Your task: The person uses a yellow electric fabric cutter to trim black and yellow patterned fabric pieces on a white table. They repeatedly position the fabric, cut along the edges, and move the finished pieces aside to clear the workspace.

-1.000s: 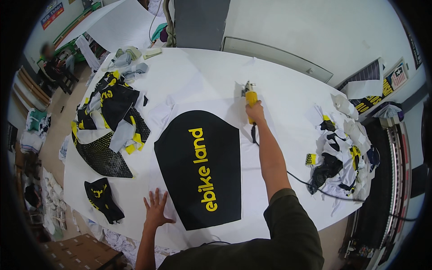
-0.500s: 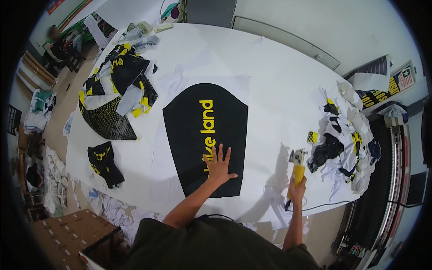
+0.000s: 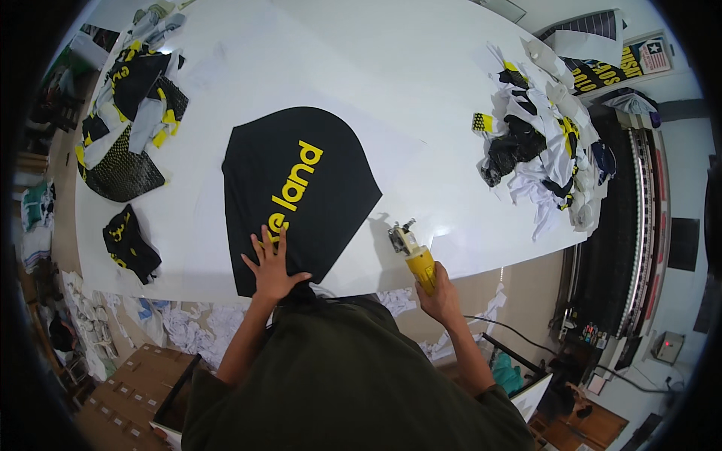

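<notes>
A cut black fabric panel [image 3: 248, 169] with a rounded top edge and yellow lettering lies on the white table, turned at a slant. My left hand [image 3: 274, 276] rests on its lower part with fingers spread, covering some of the lettering. The panel's near edge bunches by my wrist at the table's front. In my right hand [image 3: 441, 299] is a yellow electric fabric cutter [image 3: 421, 267], gripped by its body. Its metal cutting head [image 3: 402, 237] points away from me, right of the panel and apart from it.
Black, yellow and grey fabric pieces [image 3: 135, 120] are heaped at the left, with a small black piece [image 3: 131, 244] nearer. Scraps [image 3: 538, 143] pile up at the right. The cutter's cord [image 3: 519, 331] trails right. White offcuts [image 3: 203, 327] and cardboard boxes [image 3: 124, 398] stand below the table's front edge.
The panel has slid toward me and leftward and turned clockwise under my left hand. My right hand has brought the cutter left, closer to the panel. The head view has shifted too.
</notes>
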